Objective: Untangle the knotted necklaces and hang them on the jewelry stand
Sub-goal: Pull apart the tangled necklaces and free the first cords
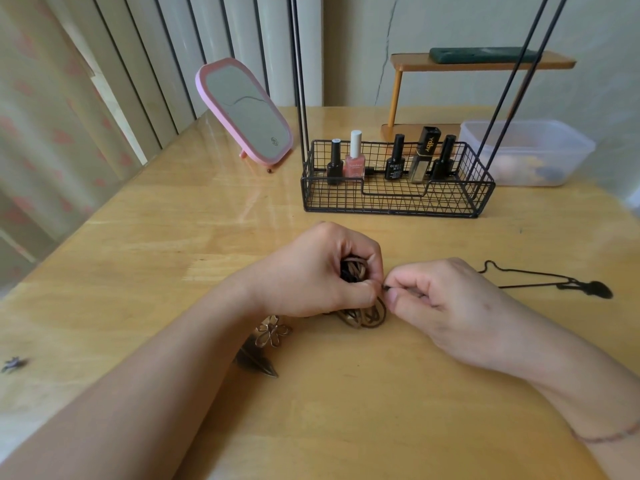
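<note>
A knotted bundle of dark and bronze necklaces (pixel 353 270) sits inside my curled left hand (pixel 322 268) at the table's middle. Bronze oval links (pixel 363 317) of it hang down to the table below my hands. My right hand (pixel 440 299) pinches a dark cord end right beside my left thumb. A bronze flower and leaf pendant (pixel 266 341) lies under my left wrist. A separate black necklace with a dark pendant (pixel 585 287) lies stretched on the table to the right. The black wire jewelry stand (pixel 394 199) rises behind my hands; its top is out of frame.
The stand's basket holds several nail polish bottles (pixel 355 159). A pink mirror (pixel 246 112) stands at the back left, a clear plastic box (pixel 530 150) and a small wooden shelf (pixel 481 62) at the back right. A small dark charm (pixel 14 363) lies at the far left.
</note>
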Demonstrator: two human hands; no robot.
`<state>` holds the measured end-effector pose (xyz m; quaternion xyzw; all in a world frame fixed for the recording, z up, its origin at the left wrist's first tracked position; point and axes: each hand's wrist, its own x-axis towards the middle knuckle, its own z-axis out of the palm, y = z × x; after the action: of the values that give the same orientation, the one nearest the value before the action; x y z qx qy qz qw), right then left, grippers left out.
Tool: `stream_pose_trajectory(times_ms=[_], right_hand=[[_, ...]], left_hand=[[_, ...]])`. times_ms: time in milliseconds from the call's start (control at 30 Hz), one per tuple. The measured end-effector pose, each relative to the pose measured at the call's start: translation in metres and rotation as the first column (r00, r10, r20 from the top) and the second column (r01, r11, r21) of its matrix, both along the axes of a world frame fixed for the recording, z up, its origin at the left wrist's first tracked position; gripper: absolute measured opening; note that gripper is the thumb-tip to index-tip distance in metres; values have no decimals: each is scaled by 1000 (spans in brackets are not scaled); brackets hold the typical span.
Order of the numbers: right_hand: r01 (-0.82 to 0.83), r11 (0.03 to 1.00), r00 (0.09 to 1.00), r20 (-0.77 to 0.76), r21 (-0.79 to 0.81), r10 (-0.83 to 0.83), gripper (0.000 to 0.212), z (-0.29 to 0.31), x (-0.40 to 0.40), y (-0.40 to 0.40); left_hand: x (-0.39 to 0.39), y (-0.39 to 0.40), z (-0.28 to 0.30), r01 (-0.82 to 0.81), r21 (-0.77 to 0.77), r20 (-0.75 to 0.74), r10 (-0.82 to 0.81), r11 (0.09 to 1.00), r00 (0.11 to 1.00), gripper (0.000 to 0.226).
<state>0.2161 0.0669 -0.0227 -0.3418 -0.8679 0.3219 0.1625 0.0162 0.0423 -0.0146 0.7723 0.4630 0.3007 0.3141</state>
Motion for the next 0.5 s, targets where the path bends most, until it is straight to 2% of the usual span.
stream_pose_trajectory(times_ms=[167, 500], right_hand=[[-24, 999, 1000, -18, -21, 24, 38, -1, 0, -1], [-60, 996, 998, -10, 62, 61, 27, 2, 4, 0]], left_hand=[[-2, -1, 1, 19, -47, 15, -19, 999, 1000, 10], [-5, 1, 2, 8, -58, 9, -7, 998, 1000, 11]])
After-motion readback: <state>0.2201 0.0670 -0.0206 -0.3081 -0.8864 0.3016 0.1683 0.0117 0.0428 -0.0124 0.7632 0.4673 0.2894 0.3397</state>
